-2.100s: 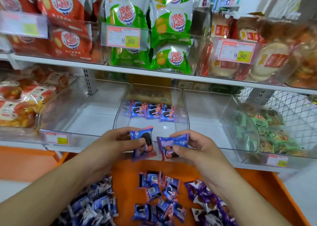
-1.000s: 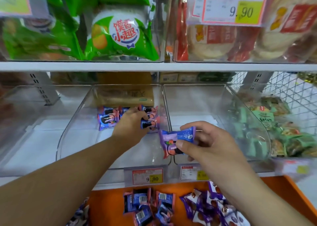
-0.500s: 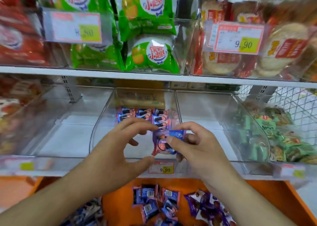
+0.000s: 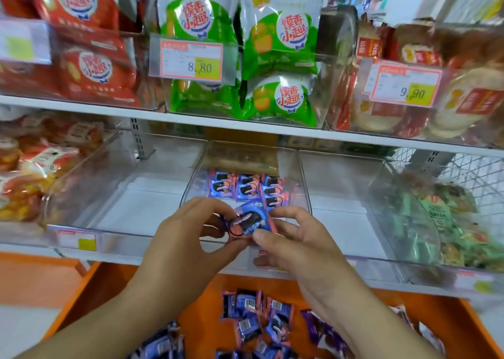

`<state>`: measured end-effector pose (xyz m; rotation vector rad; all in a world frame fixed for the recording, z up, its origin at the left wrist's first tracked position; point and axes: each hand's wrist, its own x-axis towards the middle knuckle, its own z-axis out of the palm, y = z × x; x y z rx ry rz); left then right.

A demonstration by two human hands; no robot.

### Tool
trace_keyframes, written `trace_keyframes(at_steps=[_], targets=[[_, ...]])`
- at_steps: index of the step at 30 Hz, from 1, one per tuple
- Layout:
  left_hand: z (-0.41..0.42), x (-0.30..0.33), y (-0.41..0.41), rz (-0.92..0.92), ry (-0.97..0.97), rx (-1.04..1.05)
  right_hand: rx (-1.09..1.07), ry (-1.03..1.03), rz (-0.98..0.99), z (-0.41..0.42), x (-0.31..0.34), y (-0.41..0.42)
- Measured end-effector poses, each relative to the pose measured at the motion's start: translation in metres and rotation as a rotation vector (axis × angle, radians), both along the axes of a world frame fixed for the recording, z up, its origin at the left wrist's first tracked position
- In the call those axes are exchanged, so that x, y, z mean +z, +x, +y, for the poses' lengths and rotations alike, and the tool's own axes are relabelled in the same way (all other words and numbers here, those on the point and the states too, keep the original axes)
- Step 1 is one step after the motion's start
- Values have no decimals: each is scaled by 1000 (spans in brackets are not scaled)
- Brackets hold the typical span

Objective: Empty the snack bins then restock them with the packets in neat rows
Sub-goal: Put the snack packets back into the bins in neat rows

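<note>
packet held at the middle bin's front

blue cookie packet pinched between left hand and right hand, over the clear middle bin. packets in a row lie at its back; loose packets on the orange tray below.

A packet was held between the left hand and the right hand, before the middle bin. Further packets were laid in a row at the back of that bin. Below the shelf, loose packets were spread on a tray.
</note>
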<state>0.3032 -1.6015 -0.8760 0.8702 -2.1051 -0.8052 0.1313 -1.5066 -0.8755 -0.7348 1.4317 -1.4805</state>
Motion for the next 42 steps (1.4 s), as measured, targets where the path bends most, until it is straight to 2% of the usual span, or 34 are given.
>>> trace_keyframes(at_steps=[3,8,11,14,19,26,33,40,42], targets=[[-1,-1,-6,32,25,-9,-12,-2,75,-3,-1,4],[-1,1,-6,-34,152,-167,-80,-47,179,-8,-2,0],[-8,3,-2,-30,210,-118,-73,-43,288,-11,-5,-4],[-25,0,3,-41,146,-39,-19,14,433,-15,-7,-5],[-62,-18,19,-338,-119,33,-103,77,682,-24,-15,-20],[-93,-36,30,-481,-114,33,-19,154,1170,-117,-29,-47],[-101,-43,37,-460,-132,2,85,311,1408,-192,-80,-75],[-105,-53,37,-408,-157,-16,-7,204,1671,-195,-96,-81],[-105,-54,37,-410,-166,-14,-31,216,1693,-195,-99,-82]])
